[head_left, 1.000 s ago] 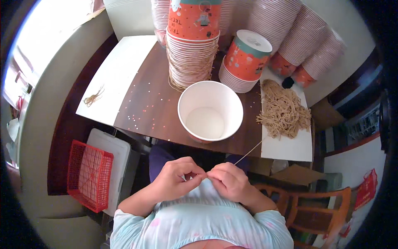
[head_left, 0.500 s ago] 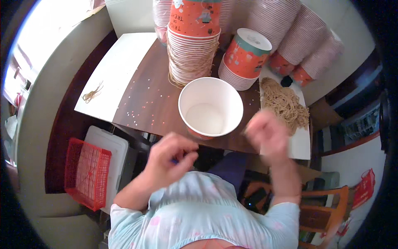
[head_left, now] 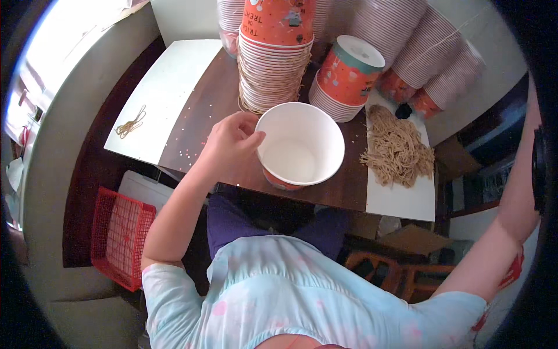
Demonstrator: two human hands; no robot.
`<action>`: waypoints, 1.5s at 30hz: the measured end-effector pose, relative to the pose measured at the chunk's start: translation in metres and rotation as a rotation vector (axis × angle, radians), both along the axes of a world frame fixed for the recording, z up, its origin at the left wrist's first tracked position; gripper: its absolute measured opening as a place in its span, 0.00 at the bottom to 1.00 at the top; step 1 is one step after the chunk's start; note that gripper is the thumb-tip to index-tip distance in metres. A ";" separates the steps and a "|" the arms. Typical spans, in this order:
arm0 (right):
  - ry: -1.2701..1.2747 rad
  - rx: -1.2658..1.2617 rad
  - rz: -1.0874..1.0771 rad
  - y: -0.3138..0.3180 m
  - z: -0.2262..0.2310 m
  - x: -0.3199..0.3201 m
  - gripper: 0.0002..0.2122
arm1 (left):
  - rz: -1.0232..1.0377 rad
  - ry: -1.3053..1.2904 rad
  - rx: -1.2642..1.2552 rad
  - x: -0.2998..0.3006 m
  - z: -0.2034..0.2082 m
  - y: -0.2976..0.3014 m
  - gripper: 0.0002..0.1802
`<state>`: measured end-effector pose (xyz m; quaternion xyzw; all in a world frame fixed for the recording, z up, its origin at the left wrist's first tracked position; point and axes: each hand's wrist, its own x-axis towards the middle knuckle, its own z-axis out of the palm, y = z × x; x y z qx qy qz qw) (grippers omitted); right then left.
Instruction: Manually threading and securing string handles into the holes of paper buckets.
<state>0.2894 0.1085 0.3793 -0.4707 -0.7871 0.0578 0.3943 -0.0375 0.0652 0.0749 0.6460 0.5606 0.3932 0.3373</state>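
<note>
The right hand is out of view, its arm (head_left: 494, 250) stretched far to the right; the left hand (head_left: 232, 139) curls at the near-left rim of a white-lined bucket (head_left: 302, 145), whether gripping I cannot tell; the bucket stands upright near the front edge of the table (head_left: 351, 189); to its right lies a heap of tan cords (head_left: 398, 148); behind rises a tall bucket stack (head_left: 273, 75), cords looped about it.

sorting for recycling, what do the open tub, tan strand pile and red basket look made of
Open tub: probably coated paperboard; smooth, satin wall, rounded rim.
Tan strand pile: likely paper or fibre cord, matte, limply tangled.
Red basket: apparently moulded plastic, from its even colour and regular lattice; sheen unclear.
</note>
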 end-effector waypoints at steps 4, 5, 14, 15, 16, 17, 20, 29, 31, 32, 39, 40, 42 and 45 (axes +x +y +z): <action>-0.050 -0.134 0.098 -0.027 -0.064 -0.017 0.05 | 0.000 0.066 -0.004 -0.001 -0.004 0.012 0.15; -0.012 -0.201 0.168 -0.032 -0.086 -0.018 0.04 | -0.021 0.005 0.019 -0.002 -0.004 0.013 0.13; 0.138 -0.497 0.213 -0.060 -0.258 -0.046 0.04 | -0.138 -0.062 0.019 -0.001 -0.003 0.021 0.12; 0.106 -0.431 0.205 -0.058 -0.264 -0.051 0.04 | -0.171 -0.082 -0.010 0.000 -0.002 0.023 0.11; 0.077 -0.378 0.160 -0.054 -0.268 -0.056 0.05 | -0.172 -0.078 -0.013 0.001 -0.001 0.025 0.11; 0.088 -0.362 0.164 -0.050 -0.271 -0.058 0.05 | -0.184 -0.150 -0.026 0.001 -0.001 0.026 0.11; 0.004 -0.402 0.170 -0.050 -0.276 -0.065 0.03 | -0.165 -0.214 -0.023 0.002 -0.002 0.028 0.12; 0.177 0.006 -0.100 -0.109 -0.301 -0.094 0.05 | 0.081 -0.620 0.065 0.004 -0.022 -0.031 0.19; 0.226 -0.007 -0.127 -0.117 -0.309 -0.100 0.05 | 0.126 -0.719 0.017 0.013 -0.029 -0.062 0.27; 0.230 0.024 -0.140 -0.119 -0.312 -0.102 0.05 | 0.142 -0.756 -0.028 0.022 -0.034 -0.077 0.32; 0.295 -0.036 -0.063 -0.136 -0.315 -0.099 0.05 | 0.090 -0.479 0.141 0.023 -0.049 -0.092 0.39; 0.288 -0.028 -0.040 -0.137 -0.314 -0.099 0.05 | 0.111 -0.529 0.077 0.021 -0.048 -0.091 0.36; 0.276 -0.004 -0.046 -0.137 -0.312 -0.099 0.05 | 0.134 -0.572 0.007 0.021 -0.048 -0.088 0.33; 0.266 0.018 -0.047 -0.139 -0.311 -0.100 0.05 | 0.208 -0.667 0.008 0.026 -0.052 -0.084 0.25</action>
